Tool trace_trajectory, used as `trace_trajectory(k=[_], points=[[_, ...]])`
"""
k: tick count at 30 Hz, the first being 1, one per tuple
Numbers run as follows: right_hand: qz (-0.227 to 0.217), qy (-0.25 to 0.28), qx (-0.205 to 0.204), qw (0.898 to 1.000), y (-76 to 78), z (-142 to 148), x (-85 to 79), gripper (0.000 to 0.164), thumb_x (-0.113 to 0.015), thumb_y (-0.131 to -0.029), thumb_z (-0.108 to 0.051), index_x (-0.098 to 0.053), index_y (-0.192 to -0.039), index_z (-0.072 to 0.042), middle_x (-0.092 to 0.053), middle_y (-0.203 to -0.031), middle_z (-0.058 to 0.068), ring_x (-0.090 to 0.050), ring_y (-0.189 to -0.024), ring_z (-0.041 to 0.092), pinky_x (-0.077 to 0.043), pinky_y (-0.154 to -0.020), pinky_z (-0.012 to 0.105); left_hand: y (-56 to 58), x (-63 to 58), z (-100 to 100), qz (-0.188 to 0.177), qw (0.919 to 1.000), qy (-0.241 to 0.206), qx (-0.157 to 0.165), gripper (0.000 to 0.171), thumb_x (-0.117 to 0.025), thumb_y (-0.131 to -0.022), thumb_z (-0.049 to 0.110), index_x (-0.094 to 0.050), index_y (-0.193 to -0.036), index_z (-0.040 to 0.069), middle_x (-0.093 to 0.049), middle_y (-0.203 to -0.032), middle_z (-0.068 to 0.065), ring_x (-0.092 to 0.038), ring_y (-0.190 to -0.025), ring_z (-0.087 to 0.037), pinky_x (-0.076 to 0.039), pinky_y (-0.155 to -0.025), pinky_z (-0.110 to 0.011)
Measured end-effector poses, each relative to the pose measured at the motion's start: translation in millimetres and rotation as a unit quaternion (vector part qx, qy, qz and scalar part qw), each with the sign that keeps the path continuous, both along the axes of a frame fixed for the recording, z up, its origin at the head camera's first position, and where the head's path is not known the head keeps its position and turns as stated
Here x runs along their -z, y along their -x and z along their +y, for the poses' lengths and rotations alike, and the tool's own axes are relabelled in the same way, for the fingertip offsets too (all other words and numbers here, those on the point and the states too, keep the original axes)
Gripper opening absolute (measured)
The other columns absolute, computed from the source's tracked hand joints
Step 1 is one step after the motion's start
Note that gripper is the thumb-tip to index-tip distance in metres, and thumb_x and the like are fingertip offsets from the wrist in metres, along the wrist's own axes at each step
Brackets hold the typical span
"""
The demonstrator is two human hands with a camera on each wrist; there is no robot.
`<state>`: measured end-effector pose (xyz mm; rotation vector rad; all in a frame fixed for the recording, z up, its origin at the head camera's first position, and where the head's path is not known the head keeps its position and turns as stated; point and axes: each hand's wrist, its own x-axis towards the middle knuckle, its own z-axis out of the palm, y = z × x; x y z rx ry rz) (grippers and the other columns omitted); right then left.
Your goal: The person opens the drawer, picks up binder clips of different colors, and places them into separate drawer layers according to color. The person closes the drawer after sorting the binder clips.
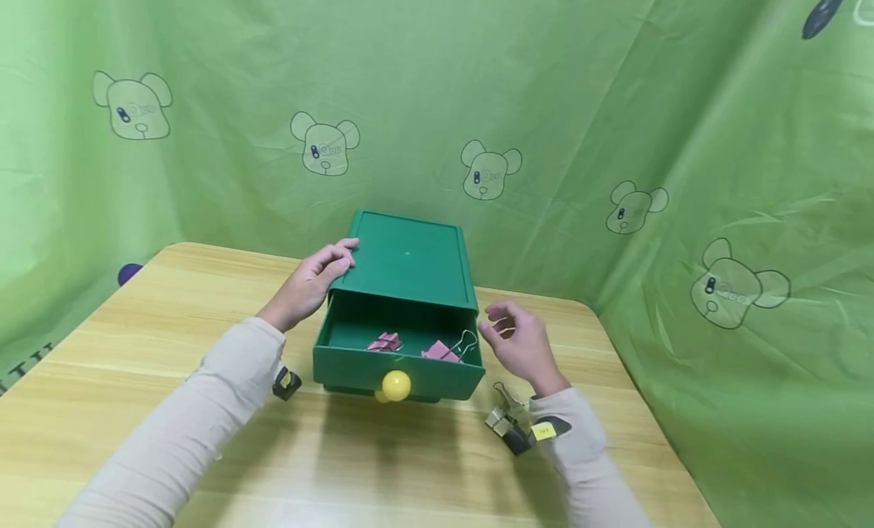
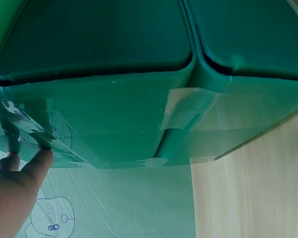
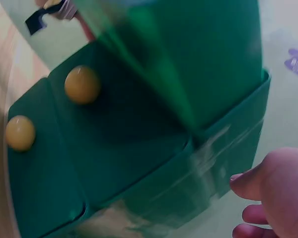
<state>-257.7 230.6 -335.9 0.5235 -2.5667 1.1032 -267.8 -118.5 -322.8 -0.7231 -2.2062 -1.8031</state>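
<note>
A green two-drawer box [image 1: 410, 255] stands on the table, its upper drawer [image 1: 437, 376] pulled partly out by the look of it. Pink binder clips [image 1: 385, 342] lie inside that drawer, one with its wire handles raised. A yellow knob [image 1: 397, 385] marks the drawer front, with a second one below it. My left hand [image 1: 314, 281] rests against the box's upper left side, fingers near the top edge. Beside the box's right side is my right hand [image 1: 522, 342], fingers loosely bent and holding nothing; the right wrist view shows a gap between its thumb and the box.
Near my right wrist, metallic and black binder clips [image 1: 517, 439] lie on the wooden table [image 1: 123, 407]. Another black clip [image 1: 286, 383] sits by my left forearm. Green curtain [image 1: 410, 73] with bear-head prints hangs behind and at both sides.
</note>
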Motion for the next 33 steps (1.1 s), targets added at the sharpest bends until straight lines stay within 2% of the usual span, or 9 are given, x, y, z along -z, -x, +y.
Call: trace_trajectory(k=[9,14,16,20,25,33], points=[[-0.071,-0.050,0.006,0.996,15.0,3,27.7,0.023,-0.065,-0.087,-0.002,-0.062,-0.110,-0.001,-0.063,-0.104,0.016,-0.064,-0.089,0.027,-0.056,-0.077,0.039,0.2,-1.9,-1,0.000,1.0000,0.004,-0.003,0.024,-0.039,-0.106,0.020,-0.051,-0.106,0.000,-0.035,-0.153,-0.011,-0.023,-0.144,-0.025,-0.018,-0.116,-0.047],[-0.108,-0.086,-0.014,0.990,21.0,5,40.0,0.030,-0.069,-0.083,-0.004,-0.063,-0.111,0.000,-0.065,-0.104,0.015,-0.064,-0.092,0.033,-0.055,-0.079,0.043,-0.1,-2.4,-1,0.000,1.0000,0.005,-0.005,0.023,-0.039,-0.106,0.020,-0.051,-0.106,0.000,-0.035,-0.153,-0.010,-0.023,-0.144,-0.024,-0.018,-0.116,-0.047],[-0.114,-0.102,-0.027,0.988,22.4,5,44.0,0.028,-0.071,-0.080,-0.006,-0.064,-0.107,-0.002,-0.066,-0.102,0.014,-0.064,-0.091,0.033,-0.055,-0.078,0.043,-0.1,-2.4,-1,0.000,1.0000,0.004,-0.005,0.023,-0.039,-0.106,0.020,-0.051,-0.106,0.000,-0.035,-0.152,-0.010,-0.023,-0.144,-0.024,-0.018,-0.116,-0.046],[-0.125,-0.138,-0.040,0.982,24.3,5,52.6,0.022,-0.072,-0.079,-0.006,-0.065,-0.099,-0.006,-0.067,-0.095,0.008,-0.064,-0.082,0.023,-0.055,-0.072,0.039,0.3,-2.3,-1,0.000,1.0000,0.004,-0.005,0.023,-0.039,-0.106,0.020,-0.052,-0.105,0.000,-0.035,-0.152,-0.011,-0.023,-0.144,-0.024,-0.018,-0.116,-0.046],[-0.132,-0.165,-0.041,0.977,26.5,2,60.6,0.018,-0.073,-0.080,-0.008,-0.065,-0.096,-0.009,-0.063,-0.083,0.003,-0.056,-0.069,0.017,-0.050,-0.065,0.036,0.7,-2.4,-1,-0.001,1.0000,0.004,-0.004,0.023,-0.039,-0.106,0.019,-0.051,-0.105,0.000,-0.035,-0.152,-0.011,-0.024,-0.144,-0.025,-0.018,-0.116,-0.046],[-0.135,-0.187,-0.028,0.973,29.9,-1,71.0,0.008,-0.071,-0.080,-0.011,-0.063,-0.082,-0.011,-0.063,-0.079,0.001,-0.058,-0.075,0.018,-0.053,-0.078,0.043,0.6,-2.5,-2,0.001,1.0000,0.006,-0.006,0.023,-0.039,-0.106,0.020,-0.051,-0.106,0.000,-0.035,-0.153,-0.011,-0.023,-0.144,-0.024,-0.019,-0.116,-0.046]])
